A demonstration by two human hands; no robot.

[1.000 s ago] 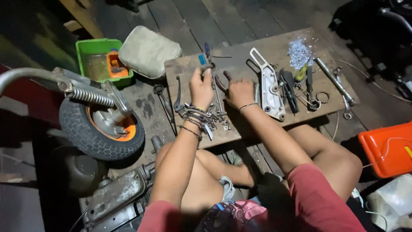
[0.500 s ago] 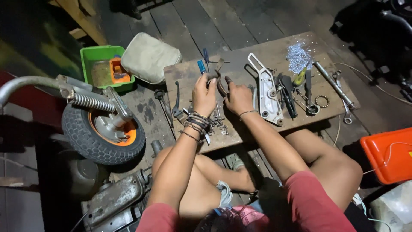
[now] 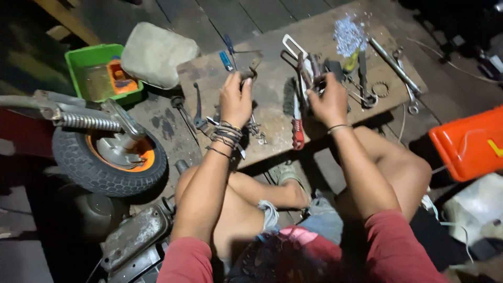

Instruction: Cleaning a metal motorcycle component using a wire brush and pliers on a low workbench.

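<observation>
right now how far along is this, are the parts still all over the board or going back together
Done: the wheel with its spring shock is off and lies on the floor, and tools and small metal parts are spread over the wooden board. In hand: the left hand holds a small dark part above the board; the right hand grips a metal piece. Left: the parts still lie loose, nothing visibly reassembled.

i see no signs, screens or labels here. far on the wooden board lies a small clear plastic bag full of shiny little bits, pale blue and white. at the near right edge sits a floppy whitish plastic bag, just below an orange plastic case with a bit of yellow mark on it. far left stands a green plastic tub with an orange box inside.
</observation>
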